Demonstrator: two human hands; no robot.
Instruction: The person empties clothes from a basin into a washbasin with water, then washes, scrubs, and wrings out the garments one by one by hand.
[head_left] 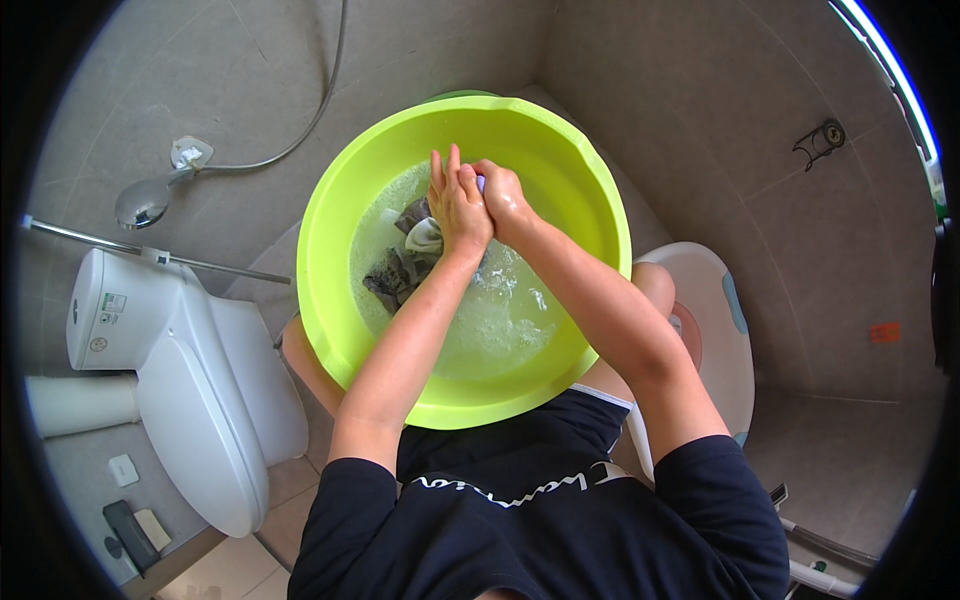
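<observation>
Over a large lime-green basin (330,190) of cloudy, sudsy water, my two hands are pressed together. My left hand (455,210) has its fingers stretched out, its palm against the other hand. My right hand (503,195) is closed, with suds on its skin. A bit of a lavender-blue thing (481,184) shows at the top of its grip; its kind is hidden. Just left of my hands, dark grey cloth (390,278) lies bunched in the water, with a whitish piece of cloth (424,237) on it. Foam (510,325) floats nearer to me.
To the left stands a white toilet (205,420) with its lid down. A hand shower (145,203) hangs on the wall above a metal rail (215,268). At the right, a white tub (735,350) sits beside my leg. A metal holder (825,140) is on the right wall.
</observation>
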